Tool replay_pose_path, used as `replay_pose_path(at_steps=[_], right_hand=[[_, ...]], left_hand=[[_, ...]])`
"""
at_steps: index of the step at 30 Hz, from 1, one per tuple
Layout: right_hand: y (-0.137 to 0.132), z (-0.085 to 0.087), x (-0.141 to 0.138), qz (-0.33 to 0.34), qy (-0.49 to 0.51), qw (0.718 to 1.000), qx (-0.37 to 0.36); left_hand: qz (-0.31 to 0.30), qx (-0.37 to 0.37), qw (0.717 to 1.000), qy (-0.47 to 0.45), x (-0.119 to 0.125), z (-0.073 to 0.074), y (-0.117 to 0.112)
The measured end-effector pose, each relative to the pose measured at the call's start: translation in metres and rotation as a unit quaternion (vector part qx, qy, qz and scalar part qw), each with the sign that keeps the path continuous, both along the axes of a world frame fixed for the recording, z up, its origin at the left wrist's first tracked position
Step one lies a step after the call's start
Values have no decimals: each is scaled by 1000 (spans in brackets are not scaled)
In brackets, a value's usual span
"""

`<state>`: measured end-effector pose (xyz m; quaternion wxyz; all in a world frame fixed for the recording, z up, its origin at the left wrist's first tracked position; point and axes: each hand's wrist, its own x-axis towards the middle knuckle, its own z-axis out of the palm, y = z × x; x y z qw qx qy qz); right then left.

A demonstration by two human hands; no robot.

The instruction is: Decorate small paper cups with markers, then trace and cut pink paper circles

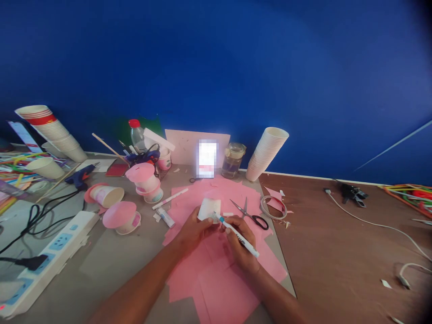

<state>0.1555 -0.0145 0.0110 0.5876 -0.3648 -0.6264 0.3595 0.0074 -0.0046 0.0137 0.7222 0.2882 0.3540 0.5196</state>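
Note:
My left hand (195, 229) is closed around a small white paper cup (209, 207), held above the pink paper sheets. Gripped like a pen in my right hand (241, 240) is a white marker (248, 245), its blue tip end pointing at the cup's side. Whether the tip touches the cup I cannot tell. Pink paper sheets (219, 292) lie spread under both hands. Scissors (248, 213) with black handles lie partly spread just right of the cup. A small glue tube (166, 218) and a slim white-and-pink pen (170, 198) rest to the left.
Cups with pink paper discs (121, 216) stand at left, near a white power strip (56, 256) and a blue glue gun (81, 175). Behind are a bright phone (207, 157), a glass jar (233, 159) and a leaning cup stack (266, 153). A tape roll (273, 217) lies right.

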Motion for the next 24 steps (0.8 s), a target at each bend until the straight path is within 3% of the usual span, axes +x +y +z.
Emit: replay_pose_path(at_steps=[24], right_hand=[[1, -1, -1, -8, -23, 1000, 14]], left_hand=[[-1, 2, 1000, -1, 0, -1, 0]])
